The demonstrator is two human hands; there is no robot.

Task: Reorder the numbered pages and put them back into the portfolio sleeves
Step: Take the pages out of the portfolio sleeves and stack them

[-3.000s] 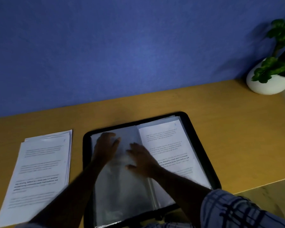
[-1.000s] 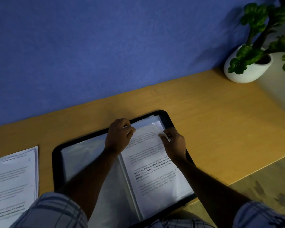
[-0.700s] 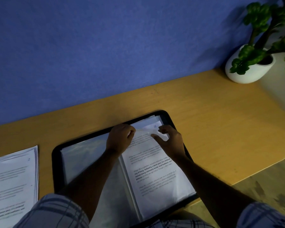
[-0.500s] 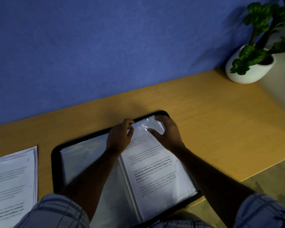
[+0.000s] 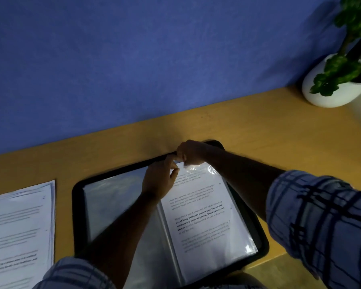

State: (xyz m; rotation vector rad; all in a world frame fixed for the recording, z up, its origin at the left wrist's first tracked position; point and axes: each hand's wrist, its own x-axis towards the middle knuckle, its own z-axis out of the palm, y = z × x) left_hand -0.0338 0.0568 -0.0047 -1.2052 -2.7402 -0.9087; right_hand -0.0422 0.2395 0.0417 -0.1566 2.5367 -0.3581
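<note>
Head view: nearest, at the bottom of the frame, two plaid shirt cuffs (image 5: 321, 226) frame an open black portfolio (image 5: 77, 215) lying flat on the wooden table (image 5: 279, 132). The filled sleeve (image 5: 244, 245) on the right of the frame holds one printed page (image 5: 204, 217), which reaches almost to the sleeve's mouth. The empty sleeve (image 5: 113, 205) in the centre-left looks bare, as far as the dim light shows. At lower left, apart from the portfolio, a stack of loose pages (image 5: 19, 226) lies face up.

Farther up, both hands meet at the top edge of the filled sleeve. The left hand (image 5: 161, 180) has its thumb and forefinger closed together on the plastic lip. The right hand (image 5: 193, 152) is curled tight on the same edge, where the plastic crinkles. Whether it also pinches the top of the page cannot be told through the blur.

By my judgement the task is at an early or middle stage. Most pages are out of the portfolio, one is in a sleeve, and nearly all the re-sleeving is left. Whether the stack is already in order cannot be read.

Beyond, a white pot with a green plant (image 5: 331, 94) stands at upper right against the blue wall (image 5: 133, 59).
</note>
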